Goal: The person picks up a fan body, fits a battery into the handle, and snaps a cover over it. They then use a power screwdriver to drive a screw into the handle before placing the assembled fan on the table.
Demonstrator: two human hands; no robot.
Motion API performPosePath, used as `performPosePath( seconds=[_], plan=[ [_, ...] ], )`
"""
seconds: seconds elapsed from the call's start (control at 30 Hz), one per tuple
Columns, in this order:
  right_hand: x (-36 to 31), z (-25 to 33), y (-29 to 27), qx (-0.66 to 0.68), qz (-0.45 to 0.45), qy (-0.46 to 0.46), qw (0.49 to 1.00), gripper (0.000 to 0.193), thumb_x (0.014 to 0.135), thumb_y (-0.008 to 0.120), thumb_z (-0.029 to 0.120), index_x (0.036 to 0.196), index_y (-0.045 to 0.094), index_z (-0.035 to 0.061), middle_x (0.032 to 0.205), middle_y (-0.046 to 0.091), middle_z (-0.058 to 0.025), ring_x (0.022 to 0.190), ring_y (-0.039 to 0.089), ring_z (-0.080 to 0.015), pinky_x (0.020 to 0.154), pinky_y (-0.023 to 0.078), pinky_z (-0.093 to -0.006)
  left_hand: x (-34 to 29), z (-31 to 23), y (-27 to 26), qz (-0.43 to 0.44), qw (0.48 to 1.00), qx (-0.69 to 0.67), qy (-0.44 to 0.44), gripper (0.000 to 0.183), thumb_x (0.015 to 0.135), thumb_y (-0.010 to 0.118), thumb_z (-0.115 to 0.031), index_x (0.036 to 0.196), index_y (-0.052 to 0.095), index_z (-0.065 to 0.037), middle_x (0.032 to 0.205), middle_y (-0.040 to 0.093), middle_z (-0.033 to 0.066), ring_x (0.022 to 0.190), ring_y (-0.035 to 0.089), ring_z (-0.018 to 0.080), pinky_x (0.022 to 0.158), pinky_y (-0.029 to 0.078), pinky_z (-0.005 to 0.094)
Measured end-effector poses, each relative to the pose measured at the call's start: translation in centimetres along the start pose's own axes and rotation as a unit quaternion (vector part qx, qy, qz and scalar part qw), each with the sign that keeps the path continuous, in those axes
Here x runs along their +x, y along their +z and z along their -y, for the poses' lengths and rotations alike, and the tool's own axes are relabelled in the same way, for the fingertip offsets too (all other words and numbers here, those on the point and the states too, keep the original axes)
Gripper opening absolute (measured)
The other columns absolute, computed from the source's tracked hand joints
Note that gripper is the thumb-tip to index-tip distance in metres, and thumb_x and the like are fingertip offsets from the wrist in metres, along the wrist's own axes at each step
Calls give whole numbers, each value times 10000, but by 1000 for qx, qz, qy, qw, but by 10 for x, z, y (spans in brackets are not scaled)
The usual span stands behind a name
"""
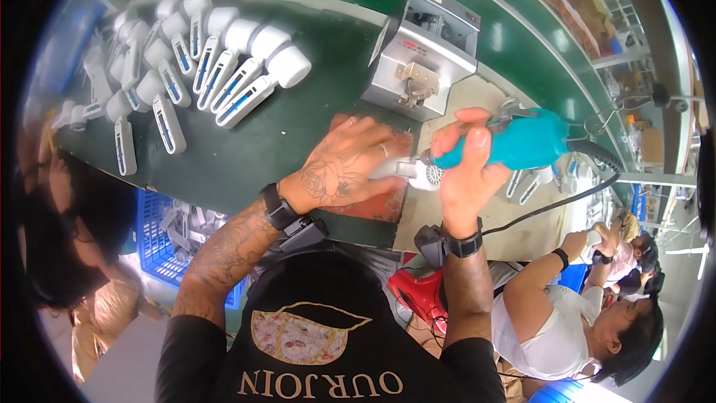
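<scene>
My left hand (pixel 347 160) presses a small white plastic device (pixel 406 170) down over a red mat (pixel 373 205). Its fingers cover most of the device, and only the end with a round slotted grille (pixel 432 175) shows. In my right hand (pixel 471 172) is a teal electric screwdriver (pixel 526 140), lying nearly level, its nose pointing left. That nose is close above the grille end; whether the bit touches it I cannot tell. A black cord (pixel 552 209) curves from the tool's rear.
Many white-headed grey devices (pixel 242 97) lie at the left of the green bench. A grey metal machine (pixel 414 60) stands beyond my hands. A blue basket (pixel 160 242) of parts sits below the bench edge. Co-workers sit at left and right (pixel 552 321).
</scene>
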State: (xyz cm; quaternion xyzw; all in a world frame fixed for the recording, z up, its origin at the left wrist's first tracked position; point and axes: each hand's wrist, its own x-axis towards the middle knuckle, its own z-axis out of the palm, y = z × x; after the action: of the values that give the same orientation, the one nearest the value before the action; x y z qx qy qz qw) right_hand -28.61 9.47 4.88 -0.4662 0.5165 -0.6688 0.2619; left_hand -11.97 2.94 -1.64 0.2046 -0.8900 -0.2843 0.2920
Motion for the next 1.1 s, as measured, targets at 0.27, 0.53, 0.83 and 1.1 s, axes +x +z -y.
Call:
performPosePath(
  seconds=[0.27,0.53,0.83,1.1],
  plan=[
    [-8,-11,2,13,28,-2,1000,389,1042,612,360,1041,540,-22,734,570,-84,655,572,-189,614,476,-337,-4,1,5,-11,1000,-3,1,436,809,816,-388,1145,715,-130,1139,674,51,1052,610,284,931,493,420],
    [-8,-25,8,51,28,2,998,356,1060,586,330,946,508,2,735,546,-86,645,537,-189,616,472,-348,-3,4,4,-14,1000,0,16,410,850,781,-390,1121,689,-97,1133,647,84,1053,593,302,949,476,432],
    [21,7,24,-45,-42,16,998,367,1078,537,343,1081,572,-22,730,572,-50,661,577,-158,606,459,-295,-3,3,-1,-1,1000,2,31,536,872,735,-374,1287,622,-54,1129,629,105,1058,576,293,939,460,427],
    [69,-21,42,-25,-40,-105,993,243,1047,601,230,978,580,-2,712,596,-47,637,592,-137,591,459,-279,-4,0,-4,6,1000,-8,12,410,853,718,-283,1226,679,-117,1142,647,67,1048,588,275,951,476,419]
  ],
)
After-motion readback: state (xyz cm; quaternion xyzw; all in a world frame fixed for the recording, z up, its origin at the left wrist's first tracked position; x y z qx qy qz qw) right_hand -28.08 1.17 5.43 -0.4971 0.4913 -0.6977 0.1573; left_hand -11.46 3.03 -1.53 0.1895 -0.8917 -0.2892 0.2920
